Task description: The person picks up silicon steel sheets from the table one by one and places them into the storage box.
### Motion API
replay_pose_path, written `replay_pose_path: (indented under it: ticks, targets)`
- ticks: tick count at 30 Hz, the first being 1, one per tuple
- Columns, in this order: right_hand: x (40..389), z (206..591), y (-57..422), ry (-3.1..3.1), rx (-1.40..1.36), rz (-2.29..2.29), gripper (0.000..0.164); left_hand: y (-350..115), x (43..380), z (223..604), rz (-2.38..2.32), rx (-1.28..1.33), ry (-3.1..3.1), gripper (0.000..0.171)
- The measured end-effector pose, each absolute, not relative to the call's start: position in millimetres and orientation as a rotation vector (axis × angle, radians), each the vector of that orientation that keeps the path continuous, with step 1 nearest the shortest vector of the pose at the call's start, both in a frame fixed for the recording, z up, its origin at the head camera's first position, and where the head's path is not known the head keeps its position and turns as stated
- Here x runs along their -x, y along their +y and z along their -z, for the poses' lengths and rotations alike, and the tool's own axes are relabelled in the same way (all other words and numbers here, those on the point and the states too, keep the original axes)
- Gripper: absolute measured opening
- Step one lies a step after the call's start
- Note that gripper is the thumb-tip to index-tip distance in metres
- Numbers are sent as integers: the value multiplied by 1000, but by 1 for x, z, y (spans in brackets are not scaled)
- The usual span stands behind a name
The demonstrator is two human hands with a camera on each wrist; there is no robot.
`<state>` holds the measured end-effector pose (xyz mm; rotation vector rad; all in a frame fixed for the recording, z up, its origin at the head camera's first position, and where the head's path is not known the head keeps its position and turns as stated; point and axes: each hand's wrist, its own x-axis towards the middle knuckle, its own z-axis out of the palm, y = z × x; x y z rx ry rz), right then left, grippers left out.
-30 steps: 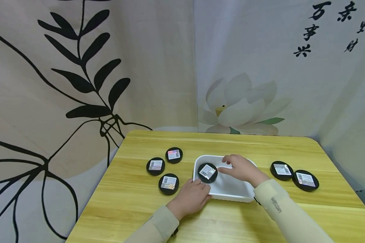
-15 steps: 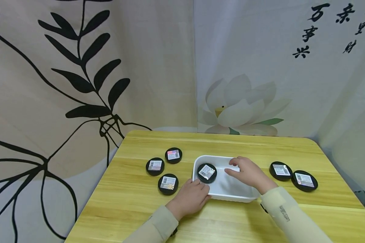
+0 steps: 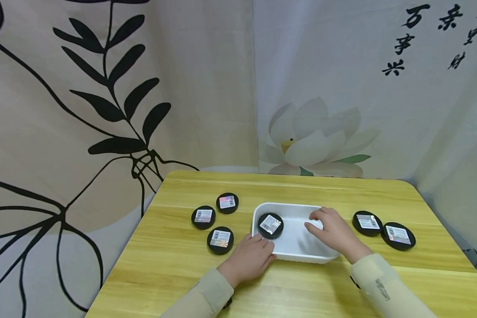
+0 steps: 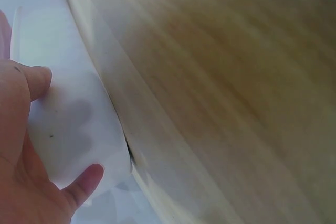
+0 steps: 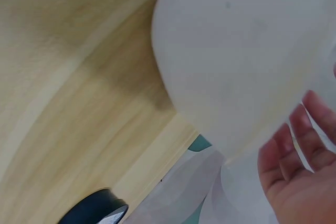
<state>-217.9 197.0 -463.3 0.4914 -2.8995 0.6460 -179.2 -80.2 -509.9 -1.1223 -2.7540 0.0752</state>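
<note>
A white plastic tray [image 3: 290, 257] stands on the wooden table, with one round black tub [image 3: 270, 225] in its left end, barcode label facing up. My left hand [image 3: 248, 260] grips the tray's near left corner; the left wrist view shows a thumb and finger spread against its outer wall. Above the right half of the tray hovers my right hand [image 3: 335, 229], fingers loosely bent, thumb apart, nothing held. In the right wrist view, the fingers [image 5: 310, 140] show beside the tray wall [image 5: 241, 51].
Left of the tray lie three more black tubs [image 3: 220, 240], labels up. Two others [image 3: 367, 222] sit side by side to its right, the nearer tub showing partly in the right wrist view [image 5: 94, 208]. A printed cloth [image 3: 206, 88] hangs behind the table [image 3: 175, 282].
My right hand has drawn back to the right, away from the tub in the tray. The tub and my left hand have kept their places.
</note>
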Motion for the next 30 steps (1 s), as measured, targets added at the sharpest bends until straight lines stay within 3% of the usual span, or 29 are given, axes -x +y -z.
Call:
replay_pose_path:
  ticks: [30]
  targets:
    - [195, 477, 229, -2776, -372, -704, 19, -81, 180, 514, -97, 1118, -2757, 27]
